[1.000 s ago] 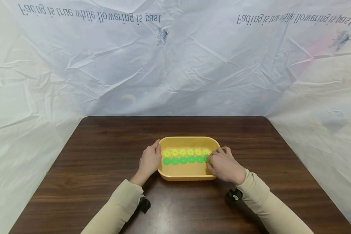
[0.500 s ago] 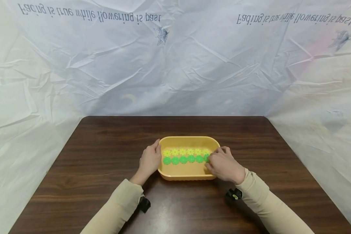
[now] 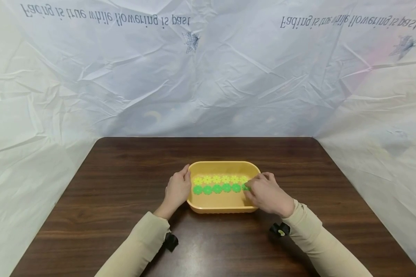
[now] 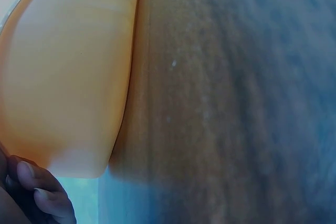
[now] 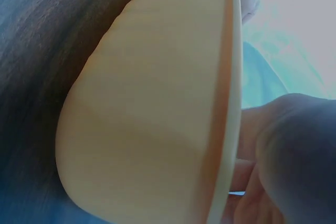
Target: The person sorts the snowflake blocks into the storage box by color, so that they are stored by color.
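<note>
A yellow plastic tray point(image 3: 225, 209) with rounded corners stands on the table. Inside it lie a row of yellow flower-shaped pieces point(image 3: 216, 179) and, nearer to me, a row of green round scalloped pieces point(image 3: 217, 189). My left hand point(image 3: 178, 190) holds the tray's left end; curled fingertips point(image 4: 52, 198) show against its outer wall in the left wrist view. My right hand point(image 3: 268, 194) reaches over the right rim, its fingers at the rightmost green piece point(image 3: 245, 186), which they seem to pinch. Those fingertips are partly hidden. In the right wrist view the tray wall point(image 5: 147, 103) covers the pieces.
The dark wooden table point(image 3: 124, 173) extends around the tray on all sides. Behind and beside it hangs a pale printed cloth point(image 3: 208, 84). A black wrist camera point(image 3: 280, 229) sits under the right sleeve, another black camera point(image 3: 171, 242) under the left.
My right hand and wrist have shifted slightly right, and a bit more of the rightmost green piece's surroundings shows. The left hand and the tray stay in place.
</note>
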The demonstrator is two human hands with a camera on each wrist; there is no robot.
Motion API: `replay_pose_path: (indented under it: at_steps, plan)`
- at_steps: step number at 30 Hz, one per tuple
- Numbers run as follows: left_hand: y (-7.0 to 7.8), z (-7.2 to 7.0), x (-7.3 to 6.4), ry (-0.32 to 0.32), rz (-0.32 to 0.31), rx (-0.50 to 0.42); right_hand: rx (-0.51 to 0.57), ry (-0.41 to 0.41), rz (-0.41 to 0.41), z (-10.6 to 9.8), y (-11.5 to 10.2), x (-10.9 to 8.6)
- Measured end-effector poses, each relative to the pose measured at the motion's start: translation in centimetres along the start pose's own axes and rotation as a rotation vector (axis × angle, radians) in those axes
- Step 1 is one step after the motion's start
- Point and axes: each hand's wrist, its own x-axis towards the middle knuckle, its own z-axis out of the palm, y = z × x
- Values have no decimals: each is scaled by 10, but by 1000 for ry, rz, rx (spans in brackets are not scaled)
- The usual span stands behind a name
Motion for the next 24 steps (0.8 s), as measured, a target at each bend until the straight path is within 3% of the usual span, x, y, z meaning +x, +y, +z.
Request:
replay_pose_path:
  at_steps: [5,14,24]
  plan:
    - [-1,0,1,1,1,-3,-18,15,-6,1,1,-2]
    - [-2,1,-1,-7,4,-18,-44,-113,-15,3,-1,-1]
    - [-1,0,-1,4,28,-27,-14,-129,13,3,0,1]
